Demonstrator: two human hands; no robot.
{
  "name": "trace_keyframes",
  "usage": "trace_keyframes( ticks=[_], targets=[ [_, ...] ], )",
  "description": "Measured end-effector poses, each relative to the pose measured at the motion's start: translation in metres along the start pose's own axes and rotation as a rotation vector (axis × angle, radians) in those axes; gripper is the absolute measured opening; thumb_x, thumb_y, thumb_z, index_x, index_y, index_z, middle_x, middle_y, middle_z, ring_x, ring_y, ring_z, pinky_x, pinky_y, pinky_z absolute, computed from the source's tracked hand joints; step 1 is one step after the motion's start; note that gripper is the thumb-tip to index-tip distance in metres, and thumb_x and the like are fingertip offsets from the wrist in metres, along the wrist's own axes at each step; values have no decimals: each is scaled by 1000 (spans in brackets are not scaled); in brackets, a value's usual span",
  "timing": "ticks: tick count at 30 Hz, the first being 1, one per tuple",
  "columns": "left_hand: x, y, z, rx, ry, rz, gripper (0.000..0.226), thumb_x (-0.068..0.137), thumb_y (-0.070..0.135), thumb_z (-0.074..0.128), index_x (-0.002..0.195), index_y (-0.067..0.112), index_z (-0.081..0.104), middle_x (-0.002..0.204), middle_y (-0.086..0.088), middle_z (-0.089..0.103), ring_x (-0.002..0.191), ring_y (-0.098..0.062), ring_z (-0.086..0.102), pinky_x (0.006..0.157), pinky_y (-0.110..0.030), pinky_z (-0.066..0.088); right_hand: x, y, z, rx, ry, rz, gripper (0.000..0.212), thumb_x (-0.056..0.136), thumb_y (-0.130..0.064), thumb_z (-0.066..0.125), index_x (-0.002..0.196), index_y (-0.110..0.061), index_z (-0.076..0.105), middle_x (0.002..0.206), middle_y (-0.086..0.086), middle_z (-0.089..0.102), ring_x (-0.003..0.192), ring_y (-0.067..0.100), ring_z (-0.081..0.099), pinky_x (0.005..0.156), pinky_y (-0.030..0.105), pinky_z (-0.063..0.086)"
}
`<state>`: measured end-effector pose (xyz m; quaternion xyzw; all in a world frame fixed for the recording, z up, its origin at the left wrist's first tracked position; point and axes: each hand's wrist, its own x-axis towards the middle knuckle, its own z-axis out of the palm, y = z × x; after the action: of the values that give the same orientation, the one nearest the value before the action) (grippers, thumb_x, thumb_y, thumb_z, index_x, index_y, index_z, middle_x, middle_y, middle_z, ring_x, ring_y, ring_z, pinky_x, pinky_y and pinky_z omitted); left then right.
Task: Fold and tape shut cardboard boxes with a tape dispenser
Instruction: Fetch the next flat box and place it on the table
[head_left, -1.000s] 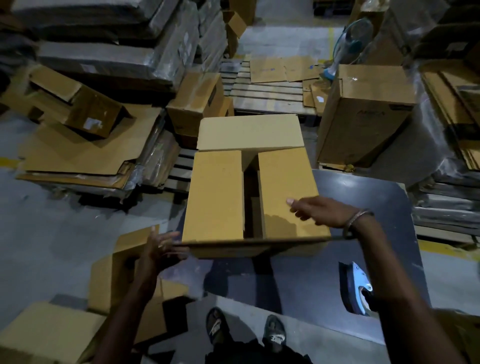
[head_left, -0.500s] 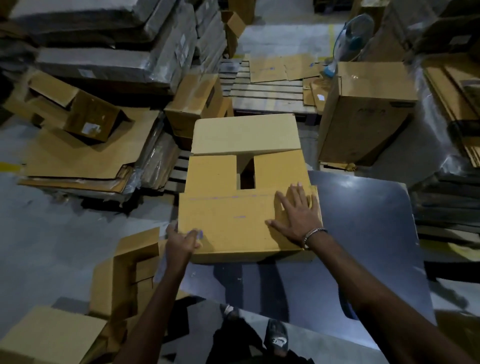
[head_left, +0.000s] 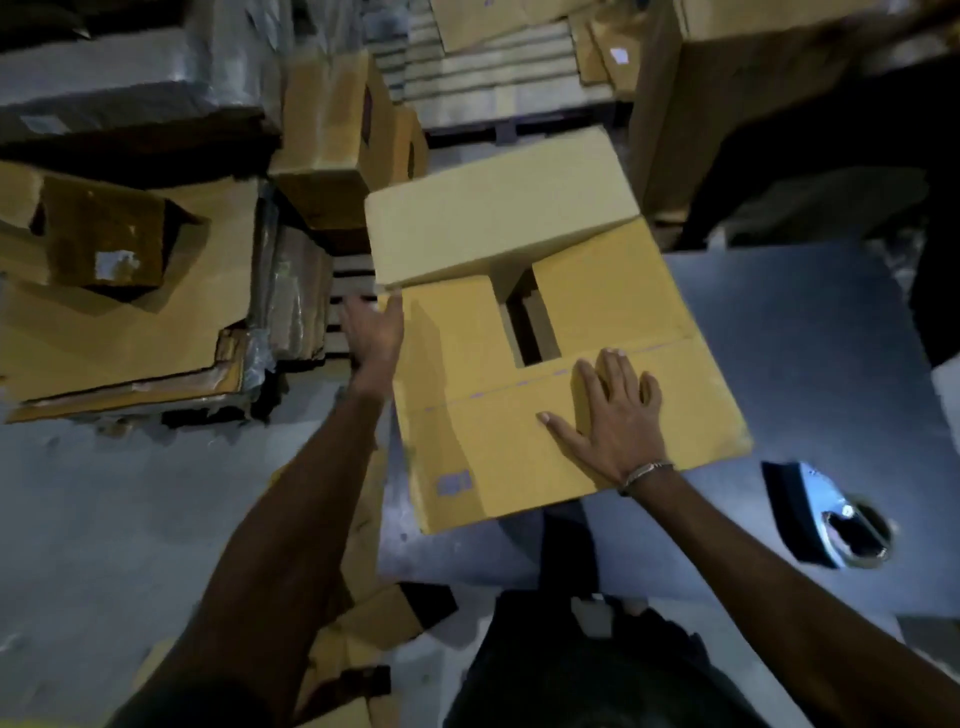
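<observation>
**Flat palms, one flap loose: the fold can spring back**

Neither grip clasps anything: your right hand (head_left: 618, 415) lies flat, fingers straight, pressing the near flap (head_left: 519, 447) down onto the cardboard box (head_left: 613, 291), and your left hand (head_left: 375, 332) reaches with released, straight fingers to the box's left edge, just under the far flap (head_left: 498, 213).

The box sits on the dark counter (head_left: 810, 332), turned at an angle, its near corner close to the counter's edge. Push hard with your right palm and it may skid, or slide off toward you.

The tape dispenser (head_left: 826, 514) lies on the counter to your right, apart from the box. Lift your right hand to fetch it and the near flap will likely rise.

The far flap stands raised. A gap shows between the two inner flaps; bring the far one down crooked and the seam won't meet for taping.
</observation>
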<state>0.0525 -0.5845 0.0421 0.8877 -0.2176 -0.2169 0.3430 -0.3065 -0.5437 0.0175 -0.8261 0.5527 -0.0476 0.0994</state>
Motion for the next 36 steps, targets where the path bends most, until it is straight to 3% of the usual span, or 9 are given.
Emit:
trace_keyframes(
  ticks=[5, 12, 17, 20, 23, 25, 29, 33, 36],
  targets=[
    [63, 18, 19, -213, -162, -53, 84, 82, 68, 71, 147, 17, 52, 135, -5, 67, 117, -25, 66, 101, -47, 57, -12, -22, 9, -32, 38, 119, 88, 98, -78, 30, 162, -18, 31, 169, 16, 23, 158, 30, 18, 121, 56, 19],
    [67, 32, 22, -385, -198, 15, 54, 97, 17, 75, 144, 8, 50, 136, -7, 65, 120, -21, 64, 109, -42, 53, -14, -46, 15, -79, 93, 244, 77, 104, -65, 31, 162, -15, 32, 169, 17, 24, 158, 31, 18, 122, 58, 19],
    [40, 29, 7, -306, -140, 172, 40, 94, -8, 56, 126, 15, 57, 123, -3, 66, 107, -16, 66, 101, -32, 56, -9, -52, 15, -76, 127, 282, 73, 103, -63, 37, 156, -14, 43, 165, 18, 33, 154, 32, 26, 119, 59, 23],
    [27, -19, 0, -86, -113, 471, 29, 98, 13, 57, 123, 1, 58, 123, -15, 63, 115, -24, 63, 110, -45, 49, -9, -51, 14, -50, 148, 288, 67, 103, -60, 41, 152, -15, 49, 162, 16, 38, 151, 32, 32, 117, 58, 26],
    [5, -70, -13, -123, -146, 731, 60, 102, 37, 66, 143, -4, 52, 147, -28, 50, 140, -45, 46, 120, -57, 37, -10, -44, 13, 13, 179, 269, 59, 104, -54, 45, 148, -16, 53, 160, 13, 42, 149, 30, 35, 116, 55, 28],
    [-18, -75, -23, -21, -271, 626, 68, 99, 43, 70, 155, 11, 49, 159, -20, 45, 150, -42, 39, 122, -53, 36, -12, -38, 10, 67, 222, 247, 51, 104, -49, 49, 143, -16, 57, 156, 11, 48, 146, 28, 39, 113, 52, 32],
    [-62, -80, -36, 98, -242, 621, 77, 88, 9, 52, 162, 28, 41, 171, -13, 29, 131, 7, 49, 102, -39, 48, -9, -22, -4, 154, 378, 209, 43, 100, -39, 57, 136, -15, 60, 146, 7, 55, 138, 27, 47, 102, 48, 39],
    [-95, -99, -35, 117, -215, 547, 69, 96, 21, 56, 162, 32, 40, 173, -9, 25, 109, -5, 58, 94, -46, 56, 11, 0, -23, 132, 366, 135, 62, 98, -44, 55, 153, -18, 45, 159, 12, 40, 149, 31, 35, 107, 53, 34],
    [-120, -91, -35, 68, -239, 405, 67, 98, 32, 53, 162, 35, 38, 170, -8, 30, 127, -12, 56, 106, -38, 46, 33, 21, -31, 23, 134, 29, 71, 102, -62, 36, 164, -28, 25, 172, 10, 17, 158, 31, 13, 116, 58, 23]
  ],
)
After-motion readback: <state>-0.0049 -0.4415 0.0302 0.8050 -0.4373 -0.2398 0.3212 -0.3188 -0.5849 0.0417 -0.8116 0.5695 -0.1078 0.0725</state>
